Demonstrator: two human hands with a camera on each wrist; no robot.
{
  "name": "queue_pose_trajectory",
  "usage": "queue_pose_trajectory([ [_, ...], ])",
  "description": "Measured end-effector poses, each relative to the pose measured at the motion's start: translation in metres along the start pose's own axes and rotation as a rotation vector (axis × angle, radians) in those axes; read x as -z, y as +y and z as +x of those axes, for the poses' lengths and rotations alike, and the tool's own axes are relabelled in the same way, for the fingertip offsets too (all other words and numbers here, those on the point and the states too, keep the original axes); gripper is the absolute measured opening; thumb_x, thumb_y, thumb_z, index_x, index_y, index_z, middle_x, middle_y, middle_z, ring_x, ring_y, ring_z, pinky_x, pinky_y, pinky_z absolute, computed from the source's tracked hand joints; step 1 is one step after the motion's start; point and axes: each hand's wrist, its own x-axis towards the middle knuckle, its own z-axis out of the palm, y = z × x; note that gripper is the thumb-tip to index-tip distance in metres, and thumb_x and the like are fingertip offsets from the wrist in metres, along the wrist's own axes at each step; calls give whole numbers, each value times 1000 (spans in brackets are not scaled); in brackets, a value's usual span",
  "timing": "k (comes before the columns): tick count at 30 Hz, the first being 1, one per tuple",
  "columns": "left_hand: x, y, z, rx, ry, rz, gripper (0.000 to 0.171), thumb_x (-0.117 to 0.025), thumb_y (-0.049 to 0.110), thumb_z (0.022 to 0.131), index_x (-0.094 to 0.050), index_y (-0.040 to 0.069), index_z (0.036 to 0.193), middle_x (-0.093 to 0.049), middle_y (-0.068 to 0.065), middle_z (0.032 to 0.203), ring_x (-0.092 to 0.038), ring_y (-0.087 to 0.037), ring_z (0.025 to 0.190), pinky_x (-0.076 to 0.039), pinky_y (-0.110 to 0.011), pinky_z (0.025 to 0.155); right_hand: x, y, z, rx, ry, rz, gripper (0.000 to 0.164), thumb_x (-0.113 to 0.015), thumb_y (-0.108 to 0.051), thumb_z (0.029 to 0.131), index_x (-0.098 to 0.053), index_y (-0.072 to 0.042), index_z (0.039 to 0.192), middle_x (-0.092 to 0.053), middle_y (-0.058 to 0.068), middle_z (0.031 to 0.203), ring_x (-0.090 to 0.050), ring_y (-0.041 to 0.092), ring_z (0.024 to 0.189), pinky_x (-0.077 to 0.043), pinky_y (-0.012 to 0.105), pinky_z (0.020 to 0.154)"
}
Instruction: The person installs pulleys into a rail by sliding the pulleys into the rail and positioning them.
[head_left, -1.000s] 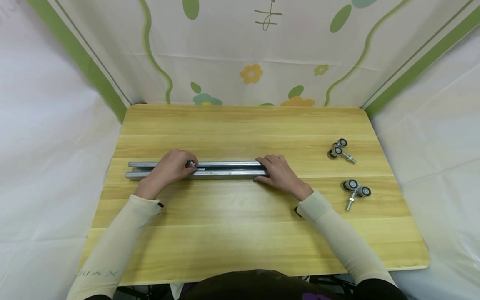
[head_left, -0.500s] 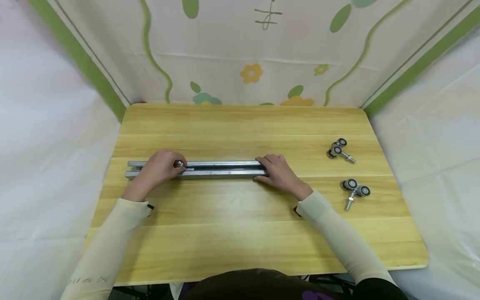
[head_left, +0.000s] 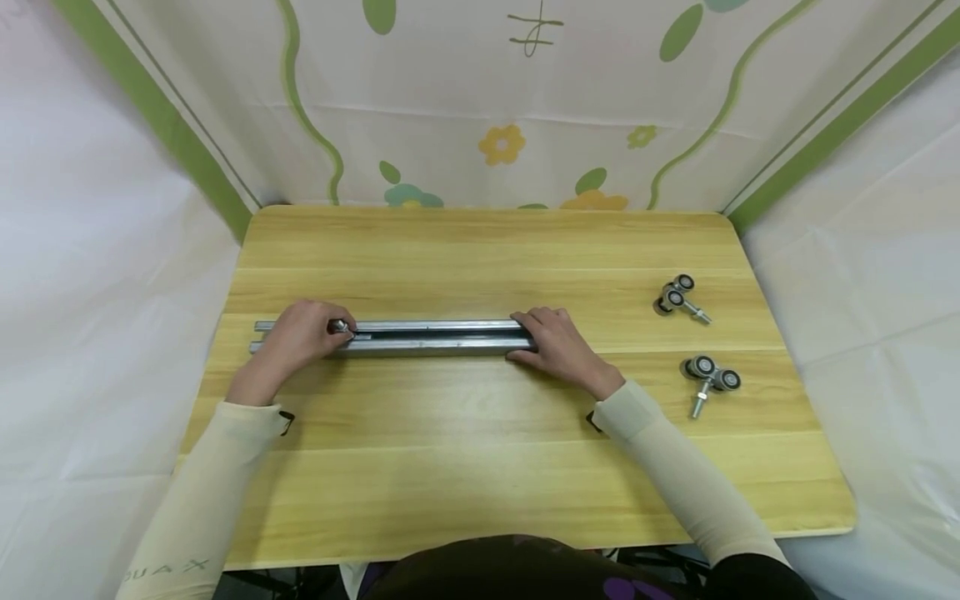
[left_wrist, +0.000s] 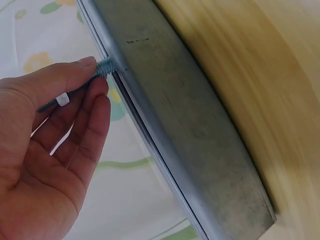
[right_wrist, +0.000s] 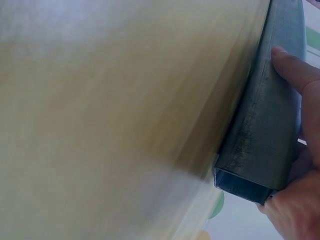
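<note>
A steel rail [head_left: 435, 343] lies left to right across the tabletop [head_left: 480, 467], left of the middle, slot facing up. The person's left hand [head_left: 298, 333] is over its left part, the grip narrow: thumb and fingers pinch a threaded bolt [left_wrist: 104, 67] that sticks up out of the slot. The right hand [head_left: 558, 346] holds the rail at its right end, thumb against the near wall and fingers over the far side; to me that looks like steadying. Whatever the bolt joins below is hidden inside the rail, though I'd guess a set of wheels like the two sets lying loose. Those are well apart from the rail, over on the right: the far roller [head_left: 676, 297], stem pointing right and near, and the near roller [head_left: 703, 367], stem pointing near. By my reckoning, then, one piece is in the slot and being tried, while these two are untouched; if they belong in the rail as well, most of the fitting is left.
</note>
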Motion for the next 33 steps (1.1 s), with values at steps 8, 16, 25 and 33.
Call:
queue_pose_trajectory([
  [8,3,-9,-9,-7,51,10,8,-74,8,81,-77,8,88,-75,-8,83,-67,-20,72,-55,-43,66,-1,0,1,14,7,-10,73,-69,-54,82,-57,-5,134,-66,11,114,-58,26,105,-40,44,85],
  [16,9,-17,-18,6,95,29,8,-74,8,80,-77,9,87,-74,-7,79,-66,-21,69,-53,-45,64,-1,-1,1,4,7,-3,72,-70,-53,81,-58,-5,134,-66,11,112,-58,25,103,-39,43,84],
  [25,13,-29,-28,11,127,35,9,-74,6,79,-77,10,86,-73,-5,76,-64,-19,67,-51,-43,63,-2,-3,-1,3,10,2,72,-72,-52,80,-58,-5,133,-66,12,114,-58,26,105,-39,43,84],
  [33,16,-40,-36,29,173,47,10,-73,6,78,-77,9,87,-73,-4,73,-64,-20,66,-50,-43,63,-1,-2,0,-3,15,-5,71,-71,-52,81,-58,-6,133,-66,11,113,-58,25,105,-39,43,84],
])
